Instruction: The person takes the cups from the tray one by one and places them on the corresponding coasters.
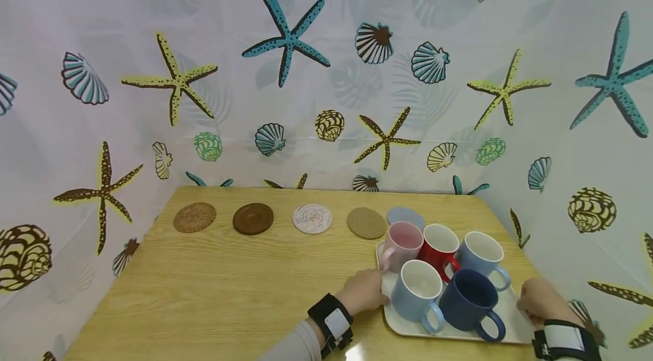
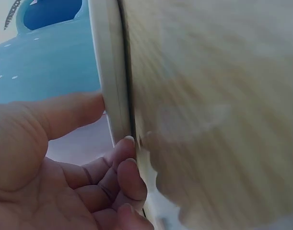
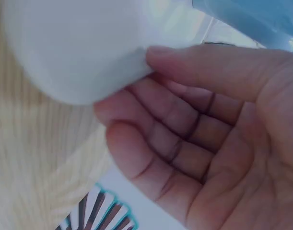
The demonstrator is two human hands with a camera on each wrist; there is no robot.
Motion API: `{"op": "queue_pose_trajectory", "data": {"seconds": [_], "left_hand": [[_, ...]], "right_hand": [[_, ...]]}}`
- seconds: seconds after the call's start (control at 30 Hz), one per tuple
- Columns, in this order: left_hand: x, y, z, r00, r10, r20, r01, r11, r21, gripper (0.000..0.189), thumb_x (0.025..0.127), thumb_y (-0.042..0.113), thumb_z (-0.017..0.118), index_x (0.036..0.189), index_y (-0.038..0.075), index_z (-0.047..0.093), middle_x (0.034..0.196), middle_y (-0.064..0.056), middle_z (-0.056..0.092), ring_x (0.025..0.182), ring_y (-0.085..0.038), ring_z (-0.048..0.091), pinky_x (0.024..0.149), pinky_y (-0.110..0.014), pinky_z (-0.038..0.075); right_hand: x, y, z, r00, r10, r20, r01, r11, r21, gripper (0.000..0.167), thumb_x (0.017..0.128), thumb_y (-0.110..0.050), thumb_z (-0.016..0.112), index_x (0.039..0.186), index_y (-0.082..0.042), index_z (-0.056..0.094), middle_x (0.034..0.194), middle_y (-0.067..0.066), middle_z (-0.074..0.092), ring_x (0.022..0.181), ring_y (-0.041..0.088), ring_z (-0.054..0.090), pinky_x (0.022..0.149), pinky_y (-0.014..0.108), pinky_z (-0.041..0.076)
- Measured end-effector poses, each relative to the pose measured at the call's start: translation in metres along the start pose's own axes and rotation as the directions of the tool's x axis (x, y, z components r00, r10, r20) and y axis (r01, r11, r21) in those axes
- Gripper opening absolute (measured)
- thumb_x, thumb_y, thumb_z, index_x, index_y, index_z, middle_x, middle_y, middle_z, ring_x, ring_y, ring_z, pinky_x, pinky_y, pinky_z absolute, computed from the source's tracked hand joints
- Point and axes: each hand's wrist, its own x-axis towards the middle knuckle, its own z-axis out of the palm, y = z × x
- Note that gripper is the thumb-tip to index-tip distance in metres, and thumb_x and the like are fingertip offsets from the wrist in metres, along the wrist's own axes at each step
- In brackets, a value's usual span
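A white tray (image 1: 515,315) lies at the table's right side with several mugs on it. At its back stand a pink mug (image 1: 405,238), a red mug (image 1: 440,247) and a light blue mug (image 1: 476,253); in front are another light blue mug (image 1: 414,293) and a dark blue mug (image 1: 464,304). My left hand (image 1: 363,291) grips the tray's left edge, the thumb (image 2: 74,112) against the rim and the fingers curled at its underside. At the right edge, my right hand (image 1: 543,300) pinches the rim between thumb (image 3: 184,62) and curled fingers.
Along the back of the wooden table (image 1: 229,287) runs a row of round coasters: a woven brown one (image 1: 195,217), a dark brown one (image 1: 253,219), a white patterned one (image 1: 312,219), a tan one (image 1: 366,223) and a grey-blue one (image 1: 405,215). A shell-print cloth (image 1: 326,94) hangs behind.
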Motion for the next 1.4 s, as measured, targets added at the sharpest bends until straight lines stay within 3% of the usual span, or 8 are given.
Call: {"op": "queue_pose_trajectory", "data": {"seconds": [0.23, 0.37, 0.6, 0.87, 1.03, 1.23, 1.4], "left_hand": [[-0.030, -0.031, -0.018, 0.999, 0.045, -0.002, -0.045, 0.996, -0.075, 0.026, 0.072, 0.021, 0.081, 0.091, 0.012, 0.065, 0.081, 0.003, 0.065, 0.065, -0.009, 0.050, 0.054, -0.026, 0.040], [-0.045, -0.053, -0.029, 0.998, 0.057, 0.003, -0.056, 0.989, -0.134, 0.021, 0.073, 0.016, 0.077, 0.089, 0.012, 0.064, 0.078, 0.005, 0.063, 0.064, -0.007, 0.047, 0.055, -0.024, 0.038], [-0.077, -0.091, -0.054, 0.999, -0.037, 0.019, 0.040, 0.982, -0.185, 0.023, 0.072, 0.009, 0.077, 0.082, 0.007, 0.056, 0.069, 0.004, 0.053, 0.061, -0.011, 0.046, 0.053, -0.025, 0.036], [-0.107, -0.136, -0.075, 0.998, -0.059, -0.038, 0.049, 0.972, -0.230, 0.021, 0.071, 0.004, 0.072, 0.081, 0.005, 0.054, 0.071, 0.001, 0.050, 0.064, -0.013, 0.046, 0.054, -0.023, 0.035], [-0.124, -0.161, -0.090, 0.992, -0.116, -0.051, 0.098, 0.958, -0.271, 0.019, 0.074, 0.003, 0.070, 0.084, 0.005, 0.054, 0.074, -0.001, 0.051, 0.068, -0.014, 0.048, 0.058, -0.022, 0.037], [-0.140, -0.187, -0.107, 0.975, -0.197, -0.100, 0.166, 0.951, -0.259, 0.017, 0.073, 0.002, 0.069, 0.082, 0.006, 0.055, 0.074, -0.001, 0.053, 0.068, -0.014, 0.048, 0.059, -0.024, 0.039], [-0.148, -0.200, -0.116, 0.958, -0.263, -0.119, 0.228, 0.942, -0.248, 0.015, 0.074, 0.001, 0.067, 0.082, 0.006, 0.055, 0.074, -0.002, 0.052, 0.068, -0.015, 0.048, 0.060, -0.026, 0.039]], "right_hand": [[-0.009, -0.035, 0.009, 0.990, 0.018, 0.143, -0.030, 0.996, 0.083, 0.023, 0.079, 0.000, 0.066, 0.062, -0.007, 0.052, 0.054, 0.001, 0.053, 0.047, 0.011, 0.052, 0.045, 0.020, 0.044], [-0.012, -0.057, 0.013, 0.978, -0.024, 0.205, 0.004, 0.995, 0.098, 0.022, 0.081, -0.002, 0.069, 0.064, -0.007, 0.055, 0.054, 0.001, 0.054, 0.048, 0.010, 0.052, 0.046, 0.019, 0.044], [-0.019, -0.102, 0.030, 0.962, -0.133, 0.240, 0.105, 0.987, 0.125, 0.020, 0.081, -0.004, 0.072, 0.066, -0.005, 0.057, 0.055, 0.003, 0.059, 0.048, 0.011, 0.054, 0.047, 0.021, 0.045], [-0.023, -0.153, 0.051, 0.945, -0.229, 0.235, 0.205, 0.971, 0.120, 0.024, 0.080, -0.004, 0.073, 0.065, -0.006, 0.056, 0.055, 0.003, 0.059, 0.046, 0.011, 0.050, 0.045, 0.019, 0.039], [-0.023, -0.185, 0.063, 0.938, -0.254, 0.234, 0.237, 0.966, 0.099, 0.026, 0.080, -0.006, 0.075, 0.064, -0.008, 0.055, 0.055, 0.002, 0.057, 0.046, 0.011, 0.048, 0.044, 0.018, 0.037], [-0.020, -0.214, 0.078, 0.901, -0.375, 0.219, 0.353, 0.926, 0.136, 0.025, 0.081, -0.008, 0.075, 0.064, -0.009, 0.056, 0.055, 0.001, 0.056, 0.046, 0.011, 0.048, 0.044, 0.019, 0.036], [-0.017, -0.229, 0.087, 0.869, -0.443, 0.223, 0.414, 0.895, 0.164, 0.026, 0.081, -0.010, 0.075, 0.064, -0.009, 0.055, 0.056, 0.000, 0.056, 0.047, 0.010, 0.048, 0.045, 0.020, 0.036]]}}
